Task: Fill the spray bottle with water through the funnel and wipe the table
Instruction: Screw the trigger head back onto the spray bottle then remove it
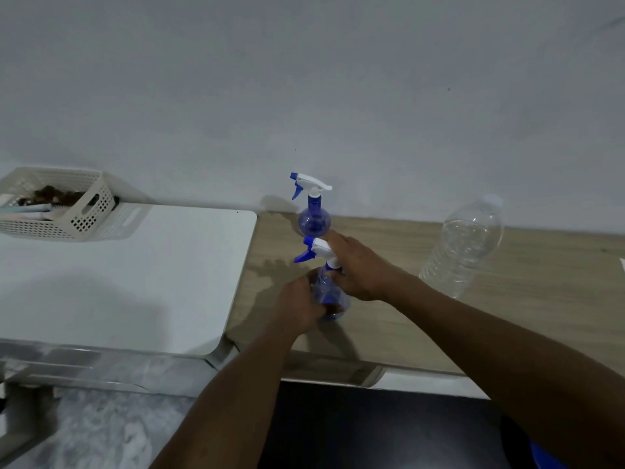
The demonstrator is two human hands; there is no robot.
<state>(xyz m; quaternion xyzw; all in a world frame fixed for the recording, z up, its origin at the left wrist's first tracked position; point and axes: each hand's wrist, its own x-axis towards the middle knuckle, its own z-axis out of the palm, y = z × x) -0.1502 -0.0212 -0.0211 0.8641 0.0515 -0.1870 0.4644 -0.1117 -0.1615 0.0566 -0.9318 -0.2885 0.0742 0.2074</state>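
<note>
A blue spray bottle with a white and blue trigger head stands on the wooden table near its left end. My left hand grips the bottle's round body from the left. My right hand holds the white trigger head at the neck from the right. A second, matching spray bottle stands upright just behind, close to the wall, untouched. A clear plastic water bottle stands to the right, holding some water. No funnel or cloth is in view.
A white table adjoins the wooden one on the left, bearing a white perforated basket with dark items at its back corner. A plain wall runs behind both tables. A blue object shows at the bottom right edge.
</note>
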